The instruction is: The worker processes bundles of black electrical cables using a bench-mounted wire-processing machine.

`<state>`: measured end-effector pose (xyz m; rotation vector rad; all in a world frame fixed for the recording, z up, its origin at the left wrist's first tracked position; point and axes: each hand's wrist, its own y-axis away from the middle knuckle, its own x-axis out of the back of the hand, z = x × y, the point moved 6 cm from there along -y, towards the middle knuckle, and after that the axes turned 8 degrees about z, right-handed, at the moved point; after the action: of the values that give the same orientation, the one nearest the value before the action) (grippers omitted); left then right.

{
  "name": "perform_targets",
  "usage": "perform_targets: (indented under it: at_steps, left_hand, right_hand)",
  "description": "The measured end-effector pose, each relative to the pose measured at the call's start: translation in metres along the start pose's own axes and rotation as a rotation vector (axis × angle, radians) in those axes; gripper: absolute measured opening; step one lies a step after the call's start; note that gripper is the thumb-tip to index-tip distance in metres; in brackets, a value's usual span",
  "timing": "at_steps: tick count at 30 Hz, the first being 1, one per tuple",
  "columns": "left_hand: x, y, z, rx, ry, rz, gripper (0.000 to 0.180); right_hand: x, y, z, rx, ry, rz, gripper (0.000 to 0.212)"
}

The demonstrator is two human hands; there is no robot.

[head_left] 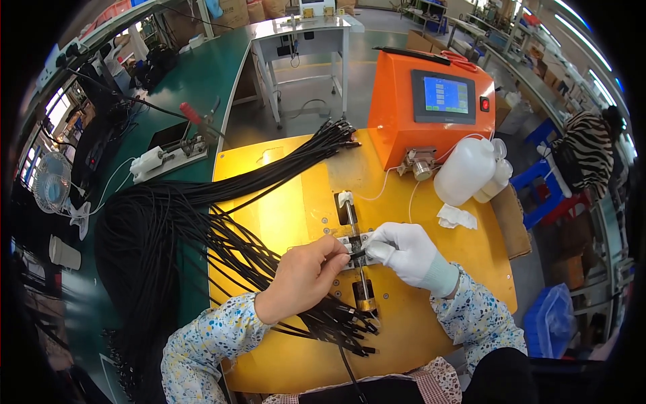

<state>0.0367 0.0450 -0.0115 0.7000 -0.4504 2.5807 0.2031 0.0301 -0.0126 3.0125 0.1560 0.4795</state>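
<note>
My bare left hand (297, 275) is closed in a pinch over the small metal fixture (361, 275) in the middle of the yellow work plate. Between its fingertips is the end of a black cable (356, 256). My right hand (409, 252), in a white glove, pinches at the other side of that same end; its fingertips hide what exactly they touch. A bundle of black cables (249, 182) runs across the plate at the left. Several loose cable ends with plugs (340, 322) lie below my left wrist.
An orange machine (393, 87) with a screen stands at the back right of the yellow plate (444, 323). Beside it are a white plastic bottle (464, 172) and a crumpled tissue (457, 217). A red-handled clamp (190, 113) sits on the green table (202, 60) at left.
</note>
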Motion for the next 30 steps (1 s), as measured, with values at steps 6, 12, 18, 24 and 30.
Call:
perform_targets:
  at_steps: [6,12,18,24,30]
  left_hand:
    - [-0.007,0.001,-0.009,0.109,0.083,0.016,0.013]
    - [-0.010,0.003,-0.014,0.109,0.157,0.102,0.012]
    - [-0.007,0.010,0.013,-0.464,-0.555,0.185,0.027]
    - [-0.016,0.014,0.014,-0.546,-0.728,0.111,0.039]
    - [-0.018,0.014,0.015,-0.553,-0.769,0.105,0.038]
  right_hand:
    - [-0.002,-0.001,0.008,0.044,0.018,0.043,0.016]
    - [-0.003,-0.002,0.007,0.073,0.021,0.055,0.015]
    - [-0.001,-0.003,-0.007,0.578,0.494,0.181,0.008]
    - [0.015,-0.070,-0.031,0.677,0.726,0.219,0.011]
    - [-0.041,-0.197,-0.031,0.655,1.391,0.196,0.018]
